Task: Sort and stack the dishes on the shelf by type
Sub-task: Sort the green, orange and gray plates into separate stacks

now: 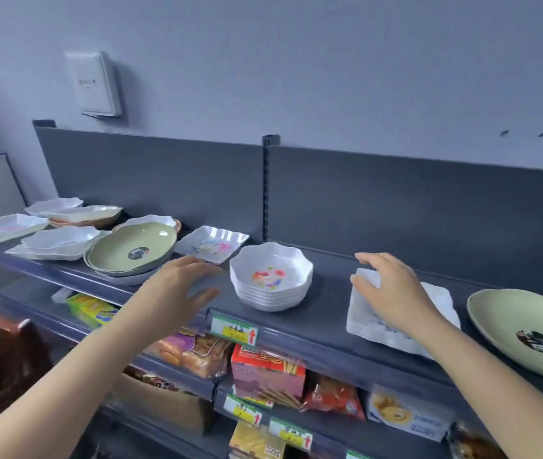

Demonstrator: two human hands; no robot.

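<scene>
On the dark top shelf [326,319] stands a stack of white scalloped bowls [271,278] with a coloured print inside. My right hand [392,289] rests on a stack of white square plates [373,323] to its right, fingers spread over the top plate. My left hand [184,286] hovers open just left of the bowls, holding nothing. A single white square plate [212,243] lies behind it. Green round plates [131,248] sit stacked further left, and another green plate [528,329] lies at the far right. Mixed white oblong dishes [61,240] crowd the left end.
The shelf's grey back panel [396,207] rises behind the dishes. Lower shelves hold snack packets and boxes [267,369] with price tags [233,327] on the rails. A white box [94,84] hangs on the wall above left.
</scene>
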